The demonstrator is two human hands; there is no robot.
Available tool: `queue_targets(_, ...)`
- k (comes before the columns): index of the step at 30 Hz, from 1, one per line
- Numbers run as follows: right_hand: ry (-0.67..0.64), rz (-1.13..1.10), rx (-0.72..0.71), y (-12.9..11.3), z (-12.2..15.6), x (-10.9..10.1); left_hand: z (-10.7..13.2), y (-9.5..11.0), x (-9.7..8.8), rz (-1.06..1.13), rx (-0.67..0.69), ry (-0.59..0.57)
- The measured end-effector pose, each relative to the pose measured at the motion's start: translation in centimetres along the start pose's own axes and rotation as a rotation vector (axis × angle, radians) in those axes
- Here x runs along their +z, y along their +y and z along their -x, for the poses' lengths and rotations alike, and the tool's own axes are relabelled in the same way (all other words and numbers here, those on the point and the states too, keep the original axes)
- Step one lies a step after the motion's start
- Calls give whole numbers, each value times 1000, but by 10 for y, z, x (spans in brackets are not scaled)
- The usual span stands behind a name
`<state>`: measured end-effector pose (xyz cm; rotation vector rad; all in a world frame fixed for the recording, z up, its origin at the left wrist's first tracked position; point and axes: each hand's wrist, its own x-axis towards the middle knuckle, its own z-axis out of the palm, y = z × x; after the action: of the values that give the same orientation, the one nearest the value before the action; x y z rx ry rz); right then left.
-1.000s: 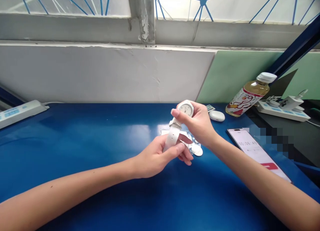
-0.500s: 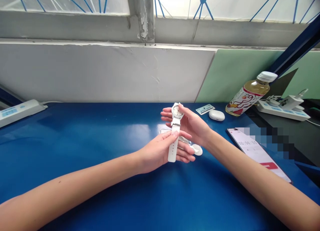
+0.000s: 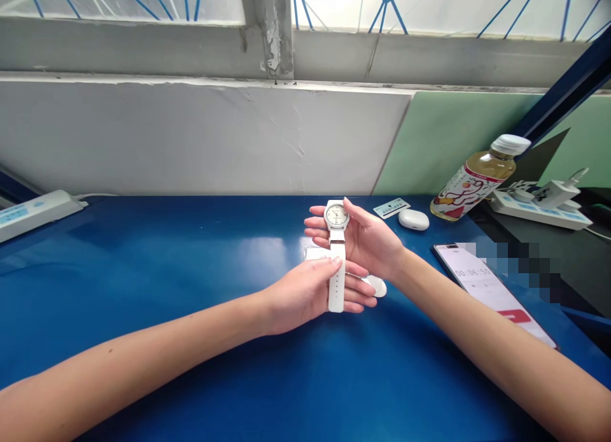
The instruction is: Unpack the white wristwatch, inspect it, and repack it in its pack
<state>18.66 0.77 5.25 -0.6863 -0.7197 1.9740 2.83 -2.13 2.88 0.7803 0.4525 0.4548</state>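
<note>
A white wristwatch [image 3: 337, 215] is held up over the table, its round dial facing me and its strap hanging straight down. My left hand [image 3: 300, 289] pinches the lower strap, thumb on top and fingers stretched out behind it. Around the watch case is my right hand [image 3: 370, 241], with its thumb along the right edge and its fingers behind the case. Behind my hands, a white round-ended object [image 3: 378, 286] and a clear-and-white item [image 3: 315, 253] lie partly hidden on the blue table [image 3: 191, 263]; I cannot tell what they are.
To the right sit a white earbud case [image 3: 414, 220], a small printed card [image 3: 391, 208] and a tilted-looking drink bottle [image 3: 472, 184]. A phone [image 3: 491, 289] showing a timer lies by my right forearm. Power strips [image 3: 41, 213] stand at both sides.
The watch has turned to show its dial more squarely, and its strap now hangs straighter. My right thumb has slid off the dial to its edge.
</note>
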Motion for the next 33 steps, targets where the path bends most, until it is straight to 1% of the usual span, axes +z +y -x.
queue_targets(6,-47,-28,7,3,1,1,2,1,2,22,-6,-22)
queue_targets(14,-30,-41,25,3,3,4,2,-1,-2,15,-19,-10)
queue_targets(24,-46,-55,18,3,3,3,2,1,1,17,-20,0)
queue_targets(27,-67,-34,2,3,3,1,2,0,1,12,-11,23)
queue_targets(31,-93,-9,-18,2,3,-3,2,0,2,-21,33,89)
queue_targets(33,-99,-6,-23,1,3,-4,2,1,3,-24,41,99)
